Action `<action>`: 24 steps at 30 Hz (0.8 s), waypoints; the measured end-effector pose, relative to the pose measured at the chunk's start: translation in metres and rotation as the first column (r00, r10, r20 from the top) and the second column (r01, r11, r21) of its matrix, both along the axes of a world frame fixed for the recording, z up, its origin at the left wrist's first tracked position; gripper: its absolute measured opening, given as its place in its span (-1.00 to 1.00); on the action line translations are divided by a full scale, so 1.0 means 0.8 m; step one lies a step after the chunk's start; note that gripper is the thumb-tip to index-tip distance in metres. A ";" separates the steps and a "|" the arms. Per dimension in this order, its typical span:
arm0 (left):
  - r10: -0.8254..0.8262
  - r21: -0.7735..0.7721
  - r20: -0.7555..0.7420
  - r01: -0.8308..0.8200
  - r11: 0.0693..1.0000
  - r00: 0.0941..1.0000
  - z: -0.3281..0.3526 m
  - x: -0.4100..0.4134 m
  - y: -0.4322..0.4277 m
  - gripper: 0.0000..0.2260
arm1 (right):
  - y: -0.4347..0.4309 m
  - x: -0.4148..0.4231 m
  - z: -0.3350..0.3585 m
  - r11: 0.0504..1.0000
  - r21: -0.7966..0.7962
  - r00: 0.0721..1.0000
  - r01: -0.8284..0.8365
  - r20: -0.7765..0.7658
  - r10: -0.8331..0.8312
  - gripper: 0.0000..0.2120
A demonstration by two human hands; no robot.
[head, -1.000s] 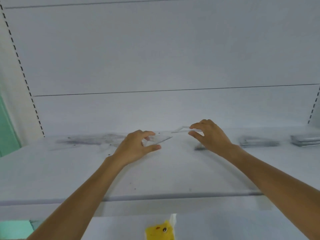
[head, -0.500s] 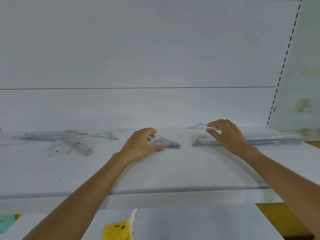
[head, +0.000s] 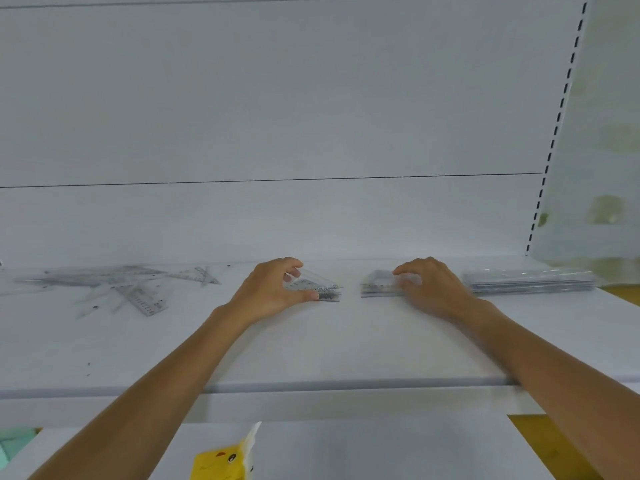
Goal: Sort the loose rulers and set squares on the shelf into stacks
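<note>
My left grip (head: 273, 289) sits just left of the frame's centre, on the white shelf (head: 329, 348). It is clenched on a clear set square (head: 320, 285): the thumb presses the near edge and the curled fingers hold the far edge. That set square lies on top of a low pile (head: 329, 296) of the same triangles, with its point aimed to the right of the frame.

My right grip (head: 429, 289) is just right of centre, apart from the left one. Its fingers are curled over a second stack (head: 375, 287) of set squares, with the fingertips on the top piece. The picture is blurred there, so I cannot tell whether the fingers pinch that piece or only rest on it.

Further right, near the slotted upright (head: 554, 133), a long flat stack of rulers (head: 530, 280) lies along the back of the shelf, well apart from my right grip.

At the left of the frame the loose heap (head: 114, 285) of clear rulers and set squares is spread out, with pieces crossing each other at odd angles. One ruler (head: 142, 301) juts toward the near edge.

Both forearms reach in from the bottom corners over the shelf's front lip. A yellow packet (head: 221, 462) shows below it at bottom centre.
</note>
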State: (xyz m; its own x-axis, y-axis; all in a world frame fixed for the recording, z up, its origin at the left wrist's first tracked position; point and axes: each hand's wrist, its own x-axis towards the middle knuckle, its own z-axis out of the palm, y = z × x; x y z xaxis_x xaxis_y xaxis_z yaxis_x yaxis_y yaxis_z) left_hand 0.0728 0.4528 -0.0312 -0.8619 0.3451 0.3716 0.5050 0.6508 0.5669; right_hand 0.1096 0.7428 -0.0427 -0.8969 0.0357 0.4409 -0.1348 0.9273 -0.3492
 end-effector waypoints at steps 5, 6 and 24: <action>0.006 -0.007 0.020 -0.006 1.000 1.000 -0.001 0.002 -0.005 -0.40 | -0.004 0.003 0.001 1.000 -0.007 0.999 -0.008 0.045 0.008 -0.73; 0.006 -0.008 0.024 -0.006 1.000 1.000 -0.001 0.003 -0.007 -0.40 | -0.006 0.005 0.002 1.000 0.000 0.999 -0.012 0.039 0.012 -0.71; 0.055 0.131 0.063 -0.063 0.989 0.996 -0.001 -0.027 -0.016 -0.55 | -0.138 0.071 -0.011 0.915 0.150 0.927 -0.374 0.086 0.365 -0.70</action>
State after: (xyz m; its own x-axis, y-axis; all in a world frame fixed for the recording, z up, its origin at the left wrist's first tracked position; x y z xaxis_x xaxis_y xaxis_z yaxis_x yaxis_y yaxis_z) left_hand 0.0512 0.4397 -0.0316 -0.9011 0.2441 0.3583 0.4309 0.5956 0.6779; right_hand 0.1667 0.6327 -0.0514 -0.8553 -0.3699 0.3628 -0.4635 0.8592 -0.2168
